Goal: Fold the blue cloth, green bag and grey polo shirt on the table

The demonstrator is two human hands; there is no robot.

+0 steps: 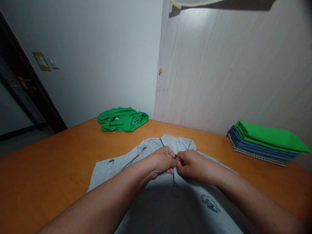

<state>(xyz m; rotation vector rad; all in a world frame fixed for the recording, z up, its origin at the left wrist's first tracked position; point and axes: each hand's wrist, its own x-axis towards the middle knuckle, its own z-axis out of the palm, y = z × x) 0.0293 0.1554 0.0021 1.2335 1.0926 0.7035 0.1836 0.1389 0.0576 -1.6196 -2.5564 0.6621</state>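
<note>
A light grey polo shirt (146,149) lies spread face up on the orange-brown table, its collar (177,141) toward the wall. Dark trim edges the collar and the front placket. My left hand (164,162) is closed on the shirt's placket just below the collar. Right beside it, my right hand (188,164) pinches the other edge of the same placket. The fingertips of both hands nearly meet, and a small dark bit of trim shows between them. Whether a button is held there is hidden by the fingers.
A loosely folded green shirt (124,120) lies at the table's back edge. On the right stands a stack of folded clothes (265,143), green on top with blue and checked ones below. A wall (109,58) and a pale wooden panel (231,65) rise behind the table (48,175).
</note>
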